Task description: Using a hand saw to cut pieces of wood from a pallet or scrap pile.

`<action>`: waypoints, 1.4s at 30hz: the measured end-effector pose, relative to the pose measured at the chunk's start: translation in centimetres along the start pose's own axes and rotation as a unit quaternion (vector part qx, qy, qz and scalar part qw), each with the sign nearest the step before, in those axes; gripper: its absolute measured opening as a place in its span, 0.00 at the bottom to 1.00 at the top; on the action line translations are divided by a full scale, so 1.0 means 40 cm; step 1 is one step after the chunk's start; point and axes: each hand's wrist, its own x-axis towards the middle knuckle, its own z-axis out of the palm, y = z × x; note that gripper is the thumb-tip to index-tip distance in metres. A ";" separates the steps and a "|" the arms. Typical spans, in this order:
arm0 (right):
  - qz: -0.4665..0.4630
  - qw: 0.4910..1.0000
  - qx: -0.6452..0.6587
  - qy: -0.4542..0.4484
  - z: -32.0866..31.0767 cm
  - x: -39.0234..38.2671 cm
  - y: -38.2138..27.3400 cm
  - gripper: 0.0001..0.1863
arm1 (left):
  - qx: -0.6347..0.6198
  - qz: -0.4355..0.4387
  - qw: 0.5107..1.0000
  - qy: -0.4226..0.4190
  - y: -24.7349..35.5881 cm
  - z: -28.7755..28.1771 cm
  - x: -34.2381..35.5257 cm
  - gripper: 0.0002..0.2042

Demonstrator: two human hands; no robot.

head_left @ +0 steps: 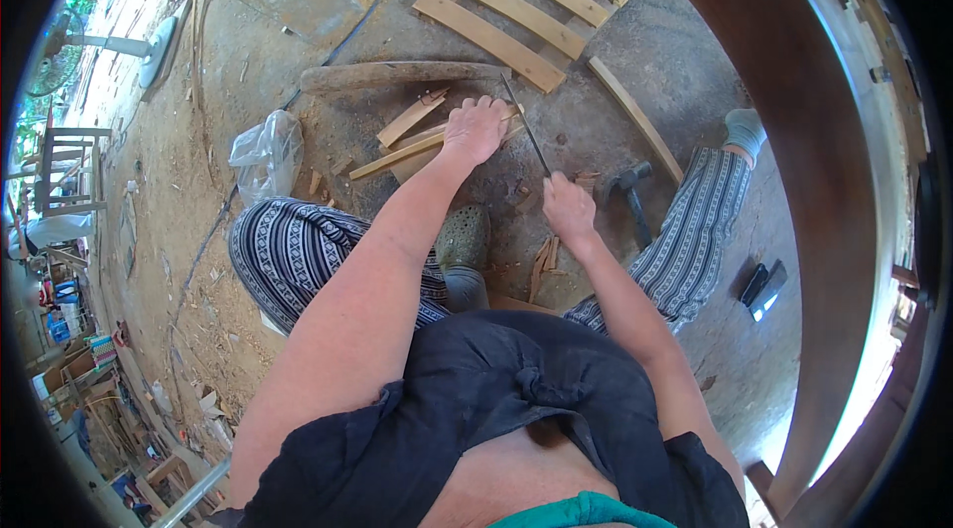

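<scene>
I have the left hand (476, 129) lying over a wooden strip (397, 157) that slants across the middle of the floor; its fingertips are out of my sight, so I cannot tell whether they clamp it. The right hand (569, 205) is closed on the near end of a thin dark blade (526, 126), which crosses by the strip's right end. Whether its edge touches wood I can't make out.

On the far side, a rough log (397, 74) bounds my room; to the right, concrete floor (586, 136) separates the blade from a loose slat (635, 118). A hammer (636, 210) sits near, just beside the right hand. My fist hides the blade's grip, and the lens rim cuts off the clutter (109, 419) at left.
</scene>
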 end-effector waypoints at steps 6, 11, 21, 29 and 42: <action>-0.030 0.998 0.039 0.033 -0.009 0.034 -0.019 0.12 | -0.003 -0.007 1.000 0.001 0.003 0.001 0.000 0.12; -0.057 0.996 0.028 0.055 0.004 0.089 -0.030 0.11 | 0.007 0.002 1.000 -0.011 0.002 -0.004 0.003 0.12; -0.026 0.996 0.044 0.074 0.015 -0.059 0.034 0.11 | 0.029 0.000 1.000 -0.012 0.006 -0.006 0.007 0.13; -0.004 0.998 0.033 0.058 0.002 -0.050 0.032 0.11 | 0.039 0.006 0.999 -0.014 0.002 -0.001 0.004 0.13; 0.036 0.996 0.011 -0.080 -0.041 -0.028 -0.008 0.10 | 0.026 -0.001 1.000 -0.016 0.007 -0.005 0.008 0.12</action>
